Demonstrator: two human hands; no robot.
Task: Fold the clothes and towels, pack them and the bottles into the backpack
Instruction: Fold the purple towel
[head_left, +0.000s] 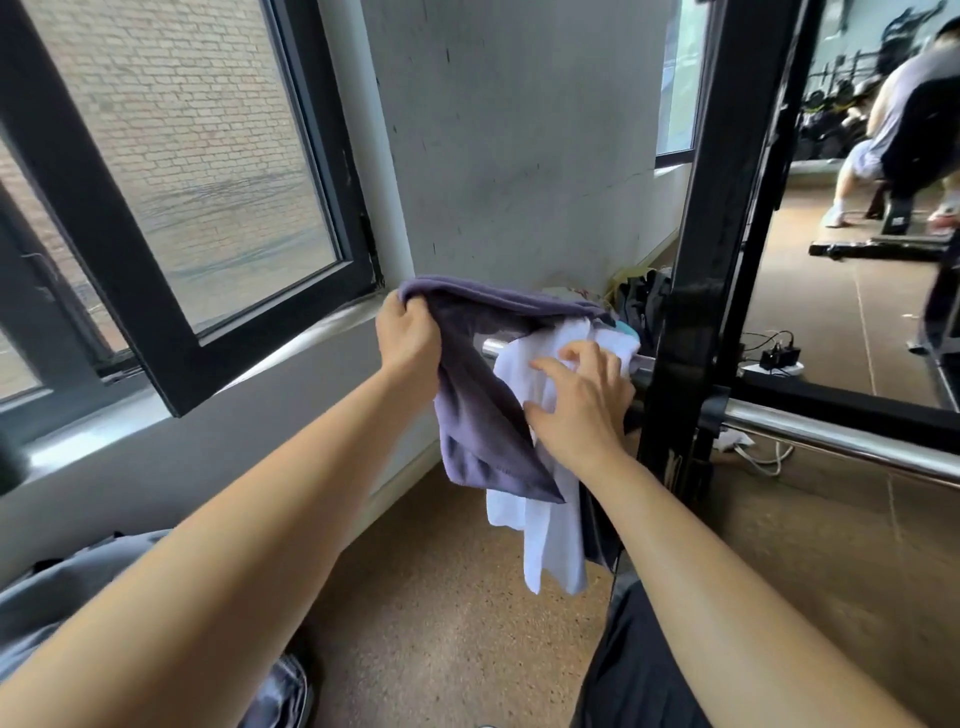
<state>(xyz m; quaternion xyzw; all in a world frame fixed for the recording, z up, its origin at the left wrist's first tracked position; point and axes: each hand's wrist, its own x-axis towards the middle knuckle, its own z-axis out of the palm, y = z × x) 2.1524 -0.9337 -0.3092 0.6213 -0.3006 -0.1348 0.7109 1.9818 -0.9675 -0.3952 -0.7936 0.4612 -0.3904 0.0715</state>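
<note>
Grey fabric (78, 587): lies at 8 o'clock, nearest the camera. I cannot tell whether it is a garment or a bag.
Floor (441, 597): brown and speckled, under both forearms.
White cloth (550, 535): hangs over the bar just right of centre, with its long axis running 12 to 6. Its loose tail drops toward the floor.
Right hand (576, 400): fingers spread, palm lying flat on the upper part of the white cloth. It is not pinching the cloth as far as the view shows.
Purple-grey cloth (478, 415): overlaps the white cloth on its 9 o'clock side. Its top edge stretches from the left fist across to the bar, and the rest sags toward 6.
Left hand (410, 332): fist closed round the top corner of the purple-grey cloth, at 10 o'clock from the right hand.
Chrome bar (831, 434): carries both cloths and runs from the centre out toward 4 o'clock, through the black rack upright (701, 260).
Dark bag (641, 301): stands in the corner beyond the bar, at 1 o'clock from the hands. It may be the backpack.
Coming move: judging from the grips, the purple-grey cloth comes off first. The left hand already holds it, so it would lift toward 9 o'clock, clear of the bar's free end. The right hand would pin the white cloth in place.
</note>
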